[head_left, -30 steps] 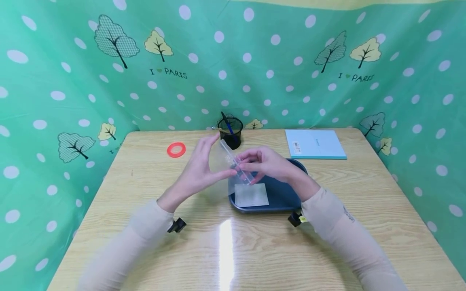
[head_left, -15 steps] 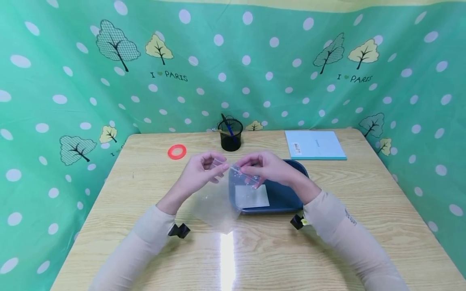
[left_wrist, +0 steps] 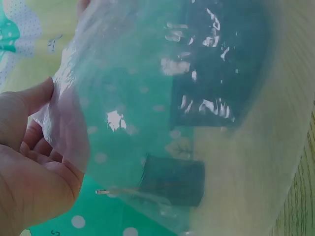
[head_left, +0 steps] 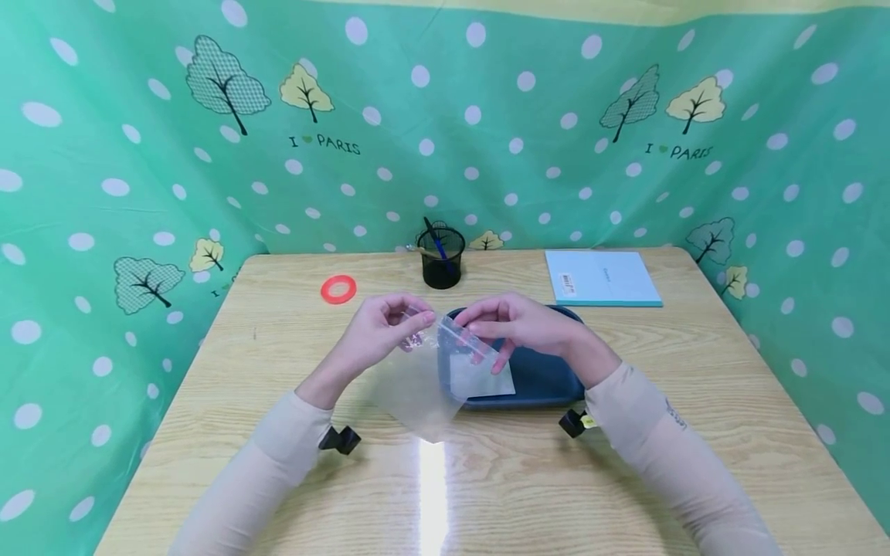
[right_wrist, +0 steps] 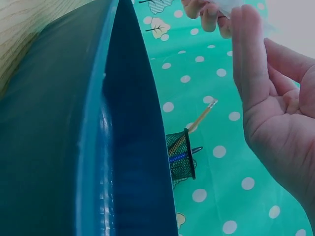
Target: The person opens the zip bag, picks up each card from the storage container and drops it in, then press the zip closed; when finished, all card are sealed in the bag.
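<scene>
A clear plastic zip bag hangs between the two hands, its top edge sloping down to the right. My left hand pinches the bag's upper left corner between thumb and fingers; the left wrist view shows the film spread out from that hand. At the right part of the top strip, my right hand holds the edge with thumb and fingertips, other fingers extended behind the film. Below lies a dark blue tray with a pale flat square in it, partly seen through the bag.
A black mesh pen cup with a pencil and pens stands at the back. To its left is a red ring. A light blue notebook lies at the back right. Green dotted cloth hangs behind the wooden table.
My left hand, spread wide beside the bag a second ago, has closed to a pinch on its corner. The bag turned and now hangs down. My right hand shifted slightly right along the edge.
</scene>
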`<control>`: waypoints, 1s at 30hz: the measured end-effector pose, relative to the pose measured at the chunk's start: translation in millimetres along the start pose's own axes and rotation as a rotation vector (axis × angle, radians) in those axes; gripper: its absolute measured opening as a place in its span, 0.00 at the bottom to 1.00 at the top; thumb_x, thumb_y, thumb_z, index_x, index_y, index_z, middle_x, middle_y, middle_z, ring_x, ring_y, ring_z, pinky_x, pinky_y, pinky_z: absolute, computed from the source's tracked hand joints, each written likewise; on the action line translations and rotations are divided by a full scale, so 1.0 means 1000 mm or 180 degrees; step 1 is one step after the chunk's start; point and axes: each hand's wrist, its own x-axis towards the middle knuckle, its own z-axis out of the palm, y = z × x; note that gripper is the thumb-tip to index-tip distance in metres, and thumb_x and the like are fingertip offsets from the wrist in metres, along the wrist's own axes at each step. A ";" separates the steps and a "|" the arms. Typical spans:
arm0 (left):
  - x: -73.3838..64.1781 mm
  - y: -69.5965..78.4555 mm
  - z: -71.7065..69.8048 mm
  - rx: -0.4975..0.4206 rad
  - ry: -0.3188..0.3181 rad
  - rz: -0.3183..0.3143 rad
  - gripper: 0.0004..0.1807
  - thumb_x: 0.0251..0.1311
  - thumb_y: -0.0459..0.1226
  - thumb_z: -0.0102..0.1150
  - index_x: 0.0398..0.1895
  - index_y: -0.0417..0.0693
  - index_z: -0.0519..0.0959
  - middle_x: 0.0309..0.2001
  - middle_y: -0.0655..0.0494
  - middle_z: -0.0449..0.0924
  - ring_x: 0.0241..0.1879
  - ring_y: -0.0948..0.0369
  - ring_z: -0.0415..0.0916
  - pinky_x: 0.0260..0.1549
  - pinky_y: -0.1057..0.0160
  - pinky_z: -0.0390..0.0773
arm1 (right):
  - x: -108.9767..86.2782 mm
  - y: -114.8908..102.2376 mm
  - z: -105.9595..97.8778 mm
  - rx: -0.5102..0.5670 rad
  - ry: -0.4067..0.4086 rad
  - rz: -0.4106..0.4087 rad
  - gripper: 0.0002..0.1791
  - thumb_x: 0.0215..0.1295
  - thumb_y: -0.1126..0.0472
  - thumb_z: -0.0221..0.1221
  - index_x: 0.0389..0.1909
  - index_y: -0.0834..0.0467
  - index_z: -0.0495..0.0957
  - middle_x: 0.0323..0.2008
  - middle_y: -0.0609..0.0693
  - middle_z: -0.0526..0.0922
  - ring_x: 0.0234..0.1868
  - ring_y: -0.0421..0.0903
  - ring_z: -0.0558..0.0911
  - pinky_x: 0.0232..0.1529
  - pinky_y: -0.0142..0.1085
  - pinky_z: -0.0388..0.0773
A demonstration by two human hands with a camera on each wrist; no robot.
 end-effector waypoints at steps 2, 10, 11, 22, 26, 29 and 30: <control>0.000 0.000 0.000 0.0020 0.0002 0.0019 0.13 0.66 0.43 0.67 0.45 0.44 0.84 0.37 0.43 0.83 0.28 0.55 0.79 0.27 0.60 0.83 | 0.000 0.001 -0.001 0.0020 -0.0018 -0.0001 0.20 0.78 0.60 0.53 0.64 0.68 0.74 0.48 0.67 0.82 0.40 0.59 0.86 0.33 0.53 0.85; 0.001 0.001 0.001 0.0002 -0.0080 0.0022 0.13 0.66 0.44 0.67 0.44 0.45 0.84 0.40 0.34 0.82 0.30 0.43 0.79 0.28 0.59 0.83 | 0.000 -0.002 0.000 -0.0019 0.0010 0.0047 0.20 0.78 0.60 0.53 0.64 0.66 0.74 0.49 0.67 0.82 0.40 0.60 0.86 0.31 0.51 0.85; 0.001 0.000 0.002 0.0006 -0.0088 0.0027 0.13 0.66 0.44 0.67 0.44 0.45 0.84 0.40 0.33 0.82 0.30 0.41 0.79 0.28 0.59 0.83 | 0.001 -0.001 0.000 -0.0050 0.0027 0.0053 0.20 0.78 0.60 0.53 0.65 0.65 0.74 0.49 0.68 0.82 0.40 0.60 0.86 0.30 0.50 0.85; 0.003 -0.002 0.004 0.0180 -0.0016 0.0034 0.14 0.65 0.47 0.67 0.43 0.47 0.84 0.36 0.49 0.84 0.31 0.43 0.81 0.28 0.54 0.84 | 0.001 -0.002 0.002 -0.0474 0.0179 0.0053 0.20 0.76 0.57 0.57 0.64 0.62 0.75 0.47 0.60 0.86 0.42 0.60 0.87 0.32 0.53 0.85; 0.004 -0.002 0.004 0.0191 -0.0021 0.0032 0.14 0.65 0.48 0.67 0.43 0.48 0.84 0.37 0.48 0.84 0.32 0.41 0.81 0.28 0.55 0.84 | 0.002 -0.003 0.002 -0.0566 0.0204 0.0094 0.21 0.75 0.57 0.59 0.63 0.61 0.76 0.46 0.59 0.86 0.41 0.58 0.87 0.32 0.53 0.85; 0.005 -0.001 0.005 0.0175 -0.0023 0.0008 0.14 0.65 0.47 0.67 0.43 0.47 0.84 0.37 0.48 0.83 0.33 0.40 0.80 0.28 0.56 0.84 | 0.003 -0.004 0.002 -0.0583 0.0188 0.0102 0.21 0.74 0.57 0.59 0.63 0.61 0.76 0.46 0.60 0.86 0.41 0.58 0.87 0.32 0.53 0.85; 0.005 -0.001 0.005 0.0170 -0.0021 -0.0002 0.14 0.65 0.47 0.67 0.43 0.47 0.84 0.36 0.48 0.83 0.33 0.40 0.81 0.28 0.56 0.84 | 0.003 -0.004 0.002 -0.0582 0.0178 0.0095 0.21 0.74 0.57 0.60 0.63 0.61 0.76 0.46 0.61 0.86 0.41 0.59 0.87 0.32 0.54 0.85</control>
